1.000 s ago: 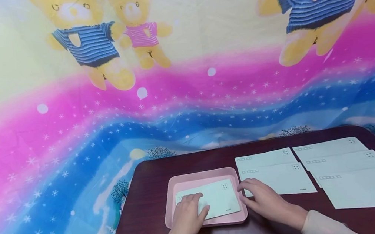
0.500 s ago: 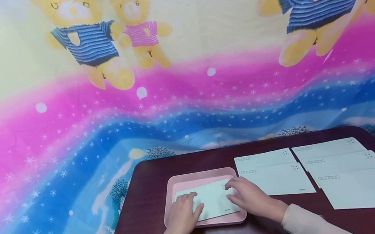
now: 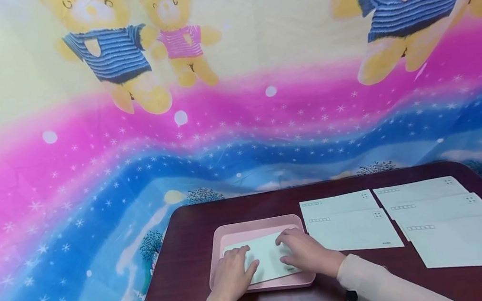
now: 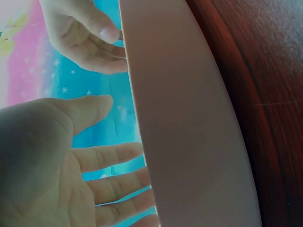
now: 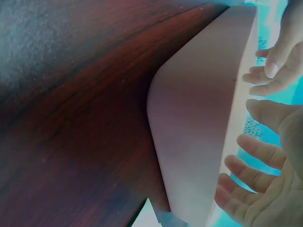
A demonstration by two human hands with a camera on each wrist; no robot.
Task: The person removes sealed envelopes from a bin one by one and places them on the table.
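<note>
A pink tray (image 3: 256, 224) stands on the table, its outer wall (image 4: 180, 118) filling the middle of the left wrist view. Inside it lie white envelopes (image 3: 265, 258), loosely stacked and set a little askew. Over the stack's left end is my left hand (image 3: 230, 273), fingers spread and nearly straight. My right hand (image 3: 305, 254) hovers at the right end, thumb and fingers apart with nothing gripped. In the right wrist view the right hand (image 5: 270, 170) shows loosely bent fingers just above the tray's rim. Whether the fingertips touch the envelopes is hidden.
Right of the tray, two overlapping envelopes (image 3: 351, 231) lie on the dark wooden table (image 3: 178, 270). Farther right is another overlapping group of envelopes (image 3: 468, 240). A cloth printed with bears (image 3: 116, 51) hangs behind the table.
My right hand has moved left from beside the tray to over the envelopes' right end. The left hand has stayed at the left end, shifting slightly left.
</note>
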